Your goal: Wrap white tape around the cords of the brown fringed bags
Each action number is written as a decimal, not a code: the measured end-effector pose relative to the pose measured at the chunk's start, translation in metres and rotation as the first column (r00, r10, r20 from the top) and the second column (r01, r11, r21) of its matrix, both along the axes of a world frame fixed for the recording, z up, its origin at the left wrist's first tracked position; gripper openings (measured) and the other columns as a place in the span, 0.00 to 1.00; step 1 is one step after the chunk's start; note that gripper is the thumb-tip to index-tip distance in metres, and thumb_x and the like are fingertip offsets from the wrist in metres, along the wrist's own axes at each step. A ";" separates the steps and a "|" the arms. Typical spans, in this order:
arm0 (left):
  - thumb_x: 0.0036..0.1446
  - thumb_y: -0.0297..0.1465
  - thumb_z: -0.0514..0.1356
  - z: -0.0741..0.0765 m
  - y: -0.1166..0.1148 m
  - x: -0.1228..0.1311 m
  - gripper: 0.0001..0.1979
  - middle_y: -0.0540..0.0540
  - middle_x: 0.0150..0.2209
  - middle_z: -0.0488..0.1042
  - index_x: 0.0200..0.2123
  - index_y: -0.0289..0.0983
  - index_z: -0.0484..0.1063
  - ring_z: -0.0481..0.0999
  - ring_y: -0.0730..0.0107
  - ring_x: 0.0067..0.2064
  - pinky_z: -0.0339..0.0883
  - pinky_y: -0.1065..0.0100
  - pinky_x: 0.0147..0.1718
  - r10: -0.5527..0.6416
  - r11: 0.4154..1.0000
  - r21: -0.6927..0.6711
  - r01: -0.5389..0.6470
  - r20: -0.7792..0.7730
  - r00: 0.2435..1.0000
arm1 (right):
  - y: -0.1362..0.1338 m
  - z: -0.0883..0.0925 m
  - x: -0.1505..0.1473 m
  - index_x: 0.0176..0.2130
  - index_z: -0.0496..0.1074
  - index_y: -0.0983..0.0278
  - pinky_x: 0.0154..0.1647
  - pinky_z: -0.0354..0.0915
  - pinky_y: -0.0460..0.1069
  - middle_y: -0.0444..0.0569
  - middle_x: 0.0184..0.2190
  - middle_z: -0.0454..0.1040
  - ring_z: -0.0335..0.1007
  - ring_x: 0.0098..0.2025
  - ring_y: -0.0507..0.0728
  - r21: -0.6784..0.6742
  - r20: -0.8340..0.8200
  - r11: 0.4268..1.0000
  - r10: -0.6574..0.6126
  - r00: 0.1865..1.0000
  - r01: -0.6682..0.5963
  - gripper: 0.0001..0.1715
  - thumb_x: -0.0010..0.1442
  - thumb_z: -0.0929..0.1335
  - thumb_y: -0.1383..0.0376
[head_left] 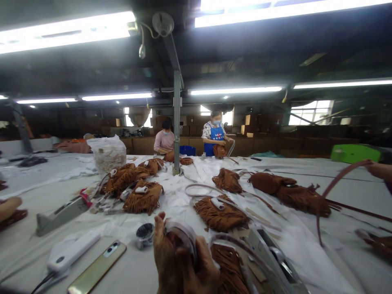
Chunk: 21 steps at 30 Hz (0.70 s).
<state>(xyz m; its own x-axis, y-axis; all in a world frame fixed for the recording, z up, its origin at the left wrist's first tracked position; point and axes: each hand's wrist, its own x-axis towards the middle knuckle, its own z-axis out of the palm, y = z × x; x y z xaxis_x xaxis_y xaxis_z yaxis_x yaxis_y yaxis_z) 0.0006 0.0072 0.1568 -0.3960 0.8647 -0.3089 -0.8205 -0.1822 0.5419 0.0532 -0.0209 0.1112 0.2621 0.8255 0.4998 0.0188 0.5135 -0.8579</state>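
At the bottom centre, my left hand (163, 255) and my right hand (203, 267) are close together, both closed around a coiled strap (184, 232) in whitish wrapping. My left thumb points up beside the coil, and the right fingers curl over its other side. A brown fringed bag (228, 267) lies just right of my right hand, with a pale-wrapped strap (234, 241) looping over it. Beyond my hands is another fringed bag (220, 214) with a small white roll on top. A small dark-topped clear cup (144, 234) stands left of my left hand.
A phone (97, 267), a white device with a cable (73, 253) and a grey tape dispenser (63, 214) lie at left. Another dispenser (275, 261) is at right. Other people's hands (9, 208) show at both edges. A metal post (177, 122) rises mid-table; two masked co-workers (216, 134) are beyond.
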 end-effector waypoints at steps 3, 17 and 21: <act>0.51 0.48 0.61 -0.010 -0.004 0.009 0.22 0.54 0.26 0.65 0.45 0.42 0.66 0.67 0.75 0.22 0.63 0.74 0.20 0.018 0.998 0.061 -0.010 -0.122 0.992 | 0.003 0.006 0.017 0.34 0.72 0.64 0.33 0.66 0.45 0.47 0.28 0.73 0.69 0.32 0.55 -0.018 0.161 1.000 -0.021 0.987 0.024 0.18 0.61 0.64 0.52; 0.51 0.30 0.64 -0.026 -0.021 -0.045 0.18 0.45 0.38 0.78 0.47 0.38 0.71 0.75 0.62 0.37 0.66 0.69 0.36 -0.148 0.682 -0.080 0.727 -0.988 0.031 | 0.026 -0.012 0.069 0.35 0.72 0.66 0.31 0.62 0.46 0.51 0.31 0.74 0.69 0.32 0.56 0.058 0.750 0.964 0.130 0.649 -0.261 0.09 0.58 0.63 0.67; 0.54 0.35 0.62 -0.044 -0.022 -0.035 0.16 0.43 0.41 0.77 0.45 0.38 0.71 0.75 0.61 0.41 0.66 0.68 0.41 -0.132 0.723 0.035 0.690 -0.973 0.187 | 0.028 -0.014 0.069 0.35 0.72 0.66 0.30 0.61 0.47 0.51 0.29 0.74 0.69 0.29 0.56 0.114 0.727 0.963 0.088 0.681 -0.245 0.20 0.60 0.64 0.51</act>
